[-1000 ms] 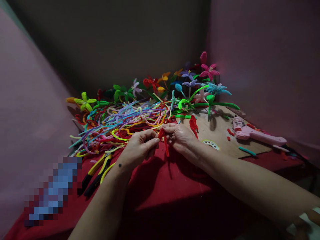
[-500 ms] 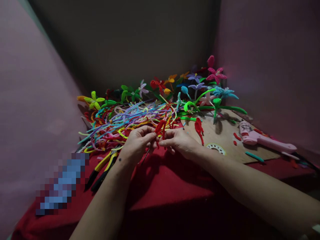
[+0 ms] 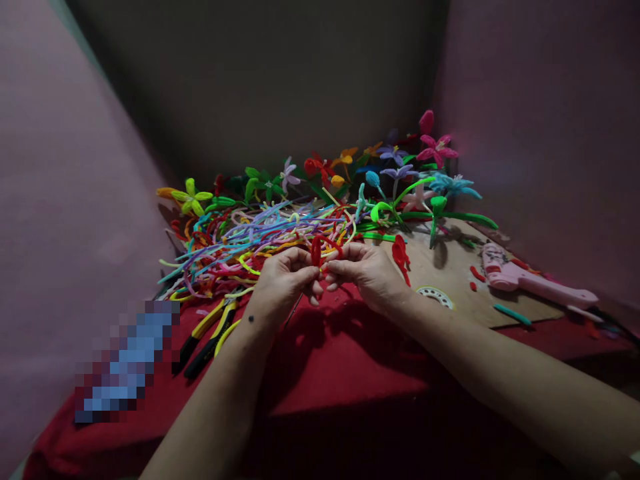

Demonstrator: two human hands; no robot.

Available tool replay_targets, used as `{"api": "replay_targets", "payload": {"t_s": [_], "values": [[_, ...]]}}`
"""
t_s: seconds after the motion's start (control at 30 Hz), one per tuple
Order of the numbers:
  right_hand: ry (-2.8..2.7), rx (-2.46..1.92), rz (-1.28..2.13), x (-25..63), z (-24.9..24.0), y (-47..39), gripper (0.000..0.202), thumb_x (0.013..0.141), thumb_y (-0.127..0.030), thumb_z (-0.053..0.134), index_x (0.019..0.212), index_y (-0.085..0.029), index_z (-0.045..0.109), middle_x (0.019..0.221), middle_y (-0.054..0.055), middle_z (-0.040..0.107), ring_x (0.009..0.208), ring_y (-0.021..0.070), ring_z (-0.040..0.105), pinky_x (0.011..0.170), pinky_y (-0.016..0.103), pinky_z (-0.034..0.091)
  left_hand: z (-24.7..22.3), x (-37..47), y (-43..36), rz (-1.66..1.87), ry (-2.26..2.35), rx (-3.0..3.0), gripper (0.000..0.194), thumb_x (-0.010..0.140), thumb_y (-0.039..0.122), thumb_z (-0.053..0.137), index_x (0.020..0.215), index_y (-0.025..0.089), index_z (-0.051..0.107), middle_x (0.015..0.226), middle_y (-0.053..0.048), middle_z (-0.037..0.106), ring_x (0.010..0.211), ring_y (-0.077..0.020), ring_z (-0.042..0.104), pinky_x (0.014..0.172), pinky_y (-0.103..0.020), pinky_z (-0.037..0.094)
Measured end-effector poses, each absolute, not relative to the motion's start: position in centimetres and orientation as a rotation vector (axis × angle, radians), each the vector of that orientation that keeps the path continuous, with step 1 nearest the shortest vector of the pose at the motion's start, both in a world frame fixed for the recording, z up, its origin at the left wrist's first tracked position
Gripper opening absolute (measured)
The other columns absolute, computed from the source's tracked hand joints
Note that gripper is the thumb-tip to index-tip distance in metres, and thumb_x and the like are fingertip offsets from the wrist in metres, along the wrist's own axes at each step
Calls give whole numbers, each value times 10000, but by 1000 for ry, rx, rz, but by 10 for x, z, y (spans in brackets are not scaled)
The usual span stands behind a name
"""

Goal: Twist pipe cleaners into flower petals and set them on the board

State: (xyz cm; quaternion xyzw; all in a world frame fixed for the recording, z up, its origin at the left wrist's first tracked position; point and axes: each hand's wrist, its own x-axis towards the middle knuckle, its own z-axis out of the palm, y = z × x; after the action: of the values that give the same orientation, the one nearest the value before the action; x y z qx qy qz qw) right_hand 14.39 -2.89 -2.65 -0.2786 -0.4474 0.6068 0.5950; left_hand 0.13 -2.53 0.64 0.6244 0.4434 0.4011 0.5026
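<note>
The left hand [image 3: 283, 277] and right hand [image 3: 369, 270] both pinched the red pipe cleaner [image 3: 316, 251] at their fingertips, above the red cloth [image 3: 350, 380]. Its strand, nearly upright between them half a second earlier, now arched over toward the right fingers.

Was prob. a small craft workspace; home or shop, couldn't tell. Pinkish walls [image 3: 545, 147] stood left & right; red-covered surface [image 3: 345, 373] held a heap of multicol. pipe cleaners [image 3: 270, 230], fuzzy flowers [image 3: 437, 151] far side, yel./blk pliers [image 3: 207, 321] near left, board [image 3: 465, 300] w/ offcuts [image 3: 513, 315] + pink tool [image 3: 543, 287] at right.
</note>
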Motion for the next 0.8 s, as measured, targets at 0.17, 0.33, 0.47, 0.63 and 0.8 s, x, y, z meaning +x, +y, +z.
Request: {"api": "replay_targets", "payload": {"t_s": [0.17,0.33,0.47,0.63,0.8], "values": [[-1188,-746,1163,144,-25,-31,124,649,-234,674,662,-133,603,534,-24,568,443,68,498,452,206,401,4,4,-25,911,1062,1469,108,642,122,590,709,126,506,466,15,591,370,-116,541,361,-220,468],[-1251,-828,1034,143,-25,-31,79,668,-205,638,669,-142,590,570,-23,563,490,80,503,480,215,409,4,6,-27,897,1055,1435,131,641,133,611,713,121,503,459,18,588,372,-118,546,366,-228,482],[-1417,-892,779,143,-29,-31,49,720,-186,583,682,-155,584,606,-12,559,546,93,498,527,227,406,3,6,-27,901,1062,1439,123,653,128,604,712,121,496,444,17,581,365,-115,542,367,-217,471],[-1572,-964,288,144,-31,-34,86,740,-138,544,661,-162,565,613,1,538,588,105,480,574,233,384,1,5,-26,926,1021,1460,126,661,142,605,733,115,504,468,2,595,382,-126,551,389,-233,476],[-1657,-916,71,144,-30,-35,117,740,-92,513,645,-158,536,606,4,525,573,101,471,569,225,372,2,3,-26,924,1004,1473,113,678,148,597,736,116,505,472,-9,604,388,-131,559,399,-234,476]]}}
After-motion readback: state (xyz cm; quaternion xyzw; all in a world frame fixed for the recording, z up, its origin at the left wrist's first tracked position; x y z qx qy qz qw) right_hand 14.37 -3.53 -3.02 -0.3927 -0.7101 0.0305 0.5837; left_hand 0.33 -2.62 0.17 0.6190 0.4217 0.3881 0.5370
